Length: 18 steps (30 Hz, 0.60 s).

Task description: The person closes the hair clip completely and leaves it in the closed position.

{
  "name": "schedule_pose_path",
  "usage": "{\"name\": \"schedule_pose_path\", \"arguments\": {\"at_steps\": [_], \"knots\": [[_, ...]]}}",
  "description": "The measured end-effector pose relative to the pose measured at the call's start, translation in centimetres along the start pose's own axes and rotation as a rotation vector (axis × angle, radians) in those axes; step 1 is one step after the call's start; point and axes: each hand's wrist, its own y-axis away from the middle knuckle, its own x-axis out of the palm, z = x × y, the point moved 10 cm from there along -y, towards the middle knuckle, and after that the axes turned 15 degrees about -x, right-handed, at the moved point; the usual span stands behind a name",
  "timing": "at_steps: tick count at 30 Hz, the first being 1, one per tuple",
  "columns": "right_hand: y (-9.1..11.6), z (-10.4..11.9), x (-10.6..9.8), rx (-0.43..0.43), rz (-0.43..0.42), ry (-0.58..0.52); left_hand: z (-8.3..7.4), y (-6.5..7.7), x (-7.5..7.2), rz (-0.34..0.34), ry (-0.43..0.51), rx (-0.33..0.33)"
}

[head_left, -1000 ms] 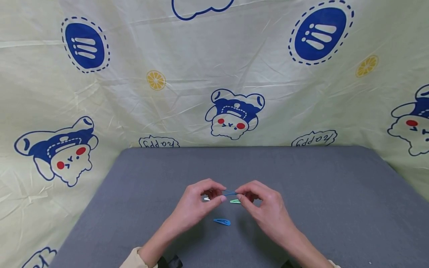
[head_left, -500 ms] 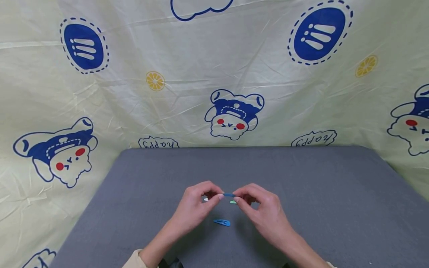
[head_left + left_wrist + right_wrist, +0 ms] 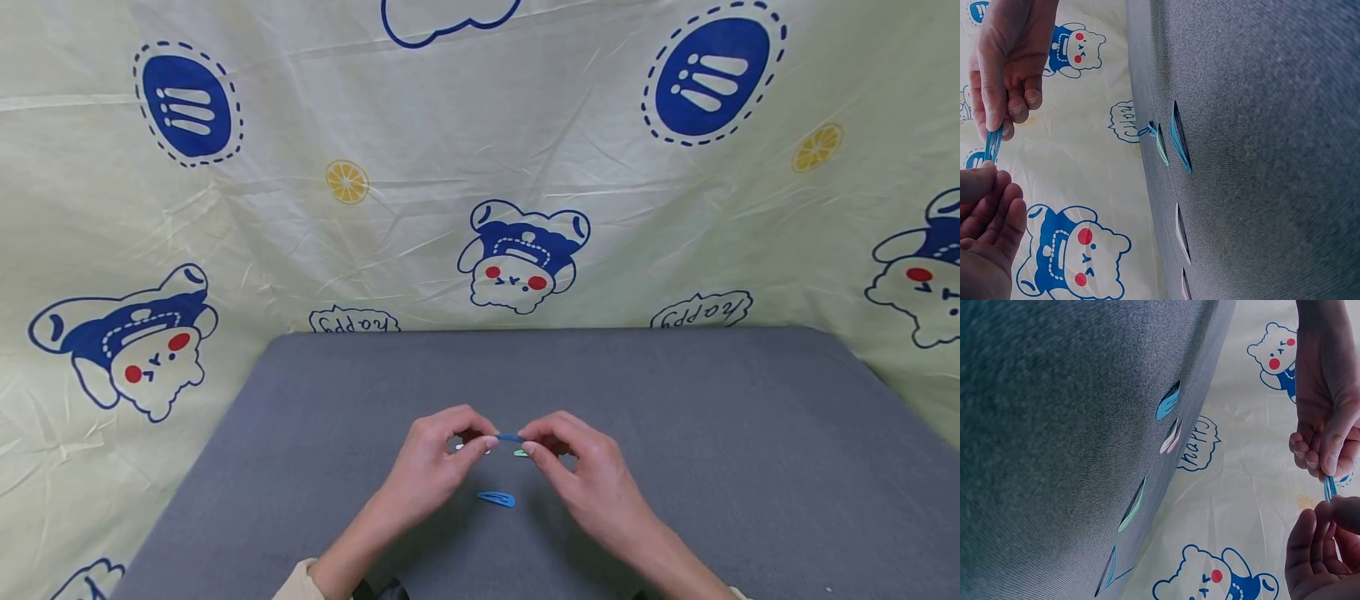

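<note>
Between both hands a blue snap hair clip [image 3: 510,437] is held above the table. My left hand [image 3: 438,458] pinches its left end with thumb and fingers. At the other end, thumb and fingers of my right hand [image 3: 585,467] pinch it. In both wrist views its slim strips [image 3: 992,145] show between the fingertips. On the table below lies a blue hair clip [image 3: 497,498]. A green clip [image 3: 521,453] lies farther back, partly hidden by the right hand. A white clip [image 3: 1167,440] and a pink clip [image 3: 1175,439] lie near the left hand.
Another blue clip [image 3: 1107,575], with a strip sticking out, lies beyond the green one; the right hand hides it in the head view. Grey cloth covers the table [image 3: 712,400]. A printed curtain [image 3: 420,250] hangs behind its far edge.
A second ago the held clip showed two spread strips; now it looks like one narrow band. The right hand has shifted slightly left and down.
</note>
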Motion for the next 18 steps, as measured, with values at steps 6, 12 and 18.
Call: {"name": "schedule_pose_path", "arguments": {"at_steps": [6,12,18], "knots": [[-0.07,0.13,0.2,-0.011,0.013,-0.013,0.0,0.0,-0.09,0.005,0.003,0.012],[-0.08,0.35,0.3,-0.049,0.012,-0.031,0.09,-0.11,-0.11,0.028,0.016,0.02],[0.03,0.26,0.55,-0.036,0.024,-0.039,0.15,-0.08,-0.16,0.052,0.009,0.021]]}}
